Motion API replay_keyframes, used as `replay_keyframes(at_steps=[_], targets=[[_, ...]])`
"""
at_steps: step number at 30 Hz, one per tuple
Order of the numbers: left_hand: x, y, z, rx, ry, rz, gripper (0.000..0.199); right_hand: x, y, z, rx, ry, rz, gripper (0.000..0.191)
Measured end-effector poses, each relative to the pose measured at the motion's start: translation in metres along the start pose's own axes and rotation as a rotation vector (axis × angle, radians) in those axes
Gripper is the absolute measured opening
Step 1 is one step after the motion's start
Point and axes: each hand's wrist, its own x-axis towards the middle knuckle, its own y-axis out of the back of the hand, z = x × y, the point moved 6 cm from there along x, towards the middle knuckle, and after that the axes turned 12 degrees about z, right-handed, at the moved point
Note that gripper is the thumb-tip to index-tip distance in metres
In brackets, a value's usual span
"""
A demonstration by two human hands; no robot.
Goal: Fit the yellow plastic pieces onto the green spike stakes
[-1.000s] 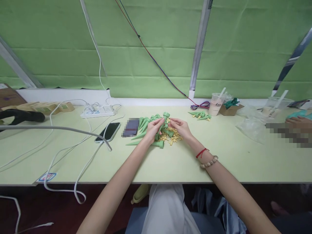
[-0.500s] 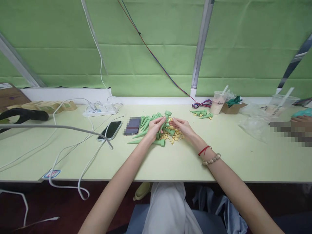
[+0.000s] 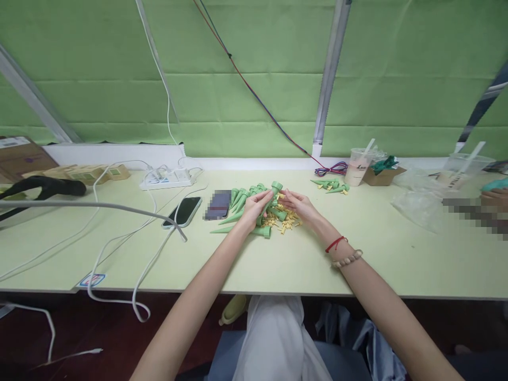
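My left hand (image 3: 254,208) is closed around a green plastic watering spike (image 3: 277,186), its wide cap end sticking up past the fingers. Beside that cap, the fingers of my right hand (image 3: 300,206) come together at a small yellow valve (image 3: 281,196); their tips partly hide it. Several more green spikes (image 3: 239,199) lie piled behind and left of my left hand, and one spike (image 3: 263,232) lies crosswise under my left wrist. Below both hands spreads a heap of small yellow valves (image 3: 286,224).
Farther back lie several green spikes with yellow pieces (image 3: 331,185). Two phones, a black-screened one (image 3: 186,211) and a dark one (image 3: 218,205), sit left. White cables (image 3: 138,275) cross the left side. A drink cup (image 3: 356,168), small carton (image 3: 383,177) and plastic bag (image 3: 416,206) stand right.
My right hand's fingers have straightened slightly beside the spike's cap. My left hand keeps its hold on the spike. The whole view has shifted a little.
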Motion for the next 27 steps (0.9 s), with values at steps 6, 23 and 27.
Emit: replay_keyframes(at_steps=[6,23,27], targets=[[0.0,-0.001,0.002,-0.028,-0.004,-0.009,0.046,0.0,0.001,-0.005,-0.005,0.044,0.001,0.036],[-0.001,0.004,0.008,-0.041,-0.052,0.065,0.041,-0.001,-0.001,-0.001,-0.053,0.036,0.015,0.035],[-0.002,0.004,0.012,-0.036,-0.061,0.072,0.04,-0.004,-0.003,-0.003,-0.021,0.025,-0.014,0.037]])
